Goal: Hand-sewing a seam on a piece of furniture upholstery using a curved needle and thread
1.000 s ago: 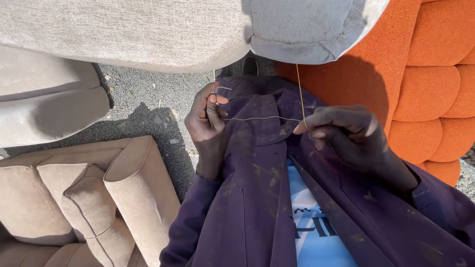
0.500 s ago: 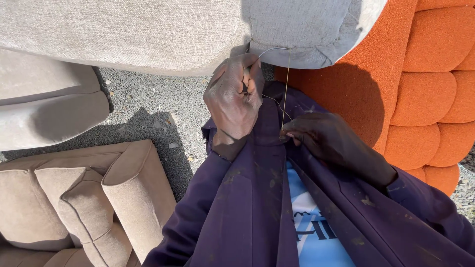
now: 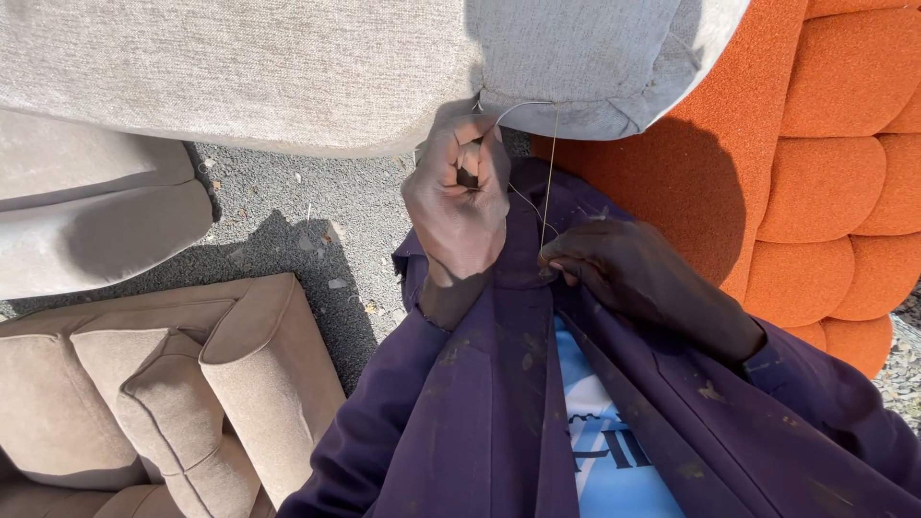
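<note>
My left hand [image 3: 459, 197] is raised in front of my chest, curled into a fist with the fingers pressed together. Its grip pinches the thin pale sewing thread [image 3: 547, 163] right under the seam of the grey woven fabric cushion [image 3: 595, 58] that hangs over me. I cannot tell whether a needle sits between those fingers; it is too small to make out. The thread comes out at the cushion's puckered corner, just above my knuckles, bends over in a small loop and then runs straight down to my right hand [image 3: 624, 273].

My right hand lies lower, against the front of my dark purple stained work coat [image 3: 460, 422], its fingertips closed on the lower end of the thread beside the lapel. So the thread stretches between the two grips, taut, with the cushion seam touching the top of my left fist.

Behind my right arm stands an orange tufted upholstered seat [image 3: 835, 182]. On the gravel ground [image 3: 288, 201] to my left lie a beige fabric sofa piece [image 3: 163, 384] and another light grey padded piece [image 3: 86, 221].
</note>
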